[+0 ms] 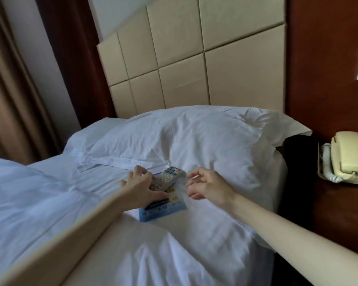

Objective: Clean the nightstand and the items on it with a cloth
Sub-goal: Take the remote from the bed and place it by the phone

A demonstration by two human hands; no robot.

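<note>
One grey remote (170, 174) gripped by left hand (143, 183), right hand (208, 186) loose, empty, one blue card (163, 209) beneath, two pillows (194, 137), one phone (347, 155).

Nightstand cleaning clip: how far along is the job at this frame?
Done: remote and blue leaflet lie on the bed, seemingly cleared off the nightstand. In hand: left hand holds the remote; right hand hovers empty beside it. Left: telephone sits on the nightstand; nothing to wipe with is in view, so wiping seems ahead.
</note>
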